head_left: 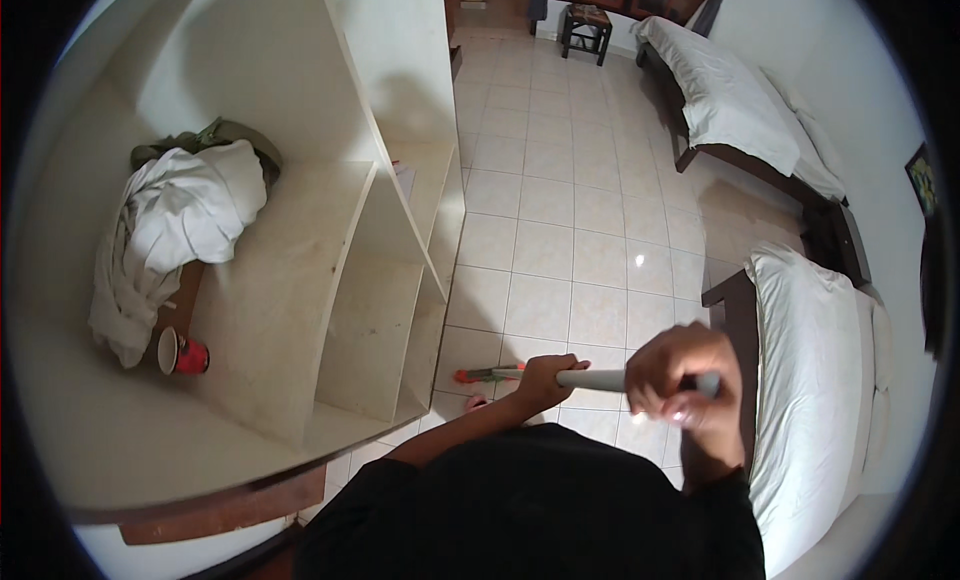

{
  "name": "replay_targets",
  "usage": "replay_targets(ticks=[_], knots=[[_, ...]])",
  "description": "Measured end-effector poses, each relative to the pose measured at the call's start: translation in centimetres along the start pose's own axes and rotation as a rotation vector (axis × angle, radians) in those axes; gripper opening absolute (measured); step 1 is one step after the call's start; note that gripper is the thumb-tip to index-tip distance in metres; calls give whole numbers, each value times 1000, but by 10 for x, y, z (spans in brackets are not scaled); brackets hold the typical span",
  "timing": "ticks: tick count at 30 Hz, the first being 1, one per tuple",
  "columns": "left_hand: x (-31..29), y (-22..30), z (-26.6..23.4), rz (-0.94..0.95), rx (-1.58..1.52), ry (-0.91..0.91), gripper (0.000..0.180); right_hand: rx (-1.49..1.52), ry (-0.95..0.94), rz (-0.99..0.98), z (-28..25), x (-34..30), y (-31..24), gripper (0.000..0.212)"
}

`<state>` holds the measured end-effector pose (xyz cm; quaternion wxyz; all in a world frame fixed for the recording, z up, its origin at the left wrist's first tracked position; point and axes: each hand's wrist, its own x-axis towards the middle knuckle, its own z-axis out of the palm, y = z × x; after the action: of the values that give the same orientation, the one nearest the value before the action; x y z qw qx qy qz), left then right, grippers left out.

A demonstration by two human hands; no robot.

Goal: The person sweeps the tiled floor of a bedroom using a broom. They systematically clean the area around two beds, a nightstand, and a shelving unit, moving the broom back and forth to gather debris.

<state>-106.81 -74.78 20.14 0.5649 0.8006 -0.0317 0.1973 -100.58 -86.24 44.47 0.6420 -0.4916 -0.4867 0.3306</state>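
Note:
Both of my hands are wrapped round the pale handle [595, 380] of what looks like a broom. My left hand [545, 382] is closed about it lower down, in front of my body. Higher up, my right hand [688, 385] grips near the top end, its fingers slightly blurred. Beyond my left hand, the red and green head [485, 374] is down by the tiled floor, close to the shelf unit's base. My forearm covers part of that area, and the head is too small to show its bristles clearly.
A pale shelf unit [270, 280] stands at my left. On it lie crumpled white cloth [200, 205] and a red paper cup [185, 354]. Two beds with white sheets, one near [800, 380] and one far [730, 100], line the right. A dark stool [587, 30] stands at the back.

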Motion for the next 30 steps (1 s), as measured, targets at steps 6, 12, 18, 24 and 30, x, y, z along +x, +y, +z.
replay_targets(ticks=[6, 12, 18, 24, 30], knots=[[10, -106, 4, 84, 117, 108, 26, -400, -53, -14, 47, 6, 84, 17], [12, -164, 20, 132, 85, 120, 16, -600, 59, 26, 63, -35, 143, 18], [-21, -114, 51, 143, 111, -87, 20, -555, 278, 124, 99, -109, 93, 10], [-109, 10, 95, 317, -117, -956, 25, -410, 462, -143, 188, -189, -25, 23], [-232, 144, 129, 745, -631, -1544, 20, -536, 284, -52, 287, -198, -118, 35]])
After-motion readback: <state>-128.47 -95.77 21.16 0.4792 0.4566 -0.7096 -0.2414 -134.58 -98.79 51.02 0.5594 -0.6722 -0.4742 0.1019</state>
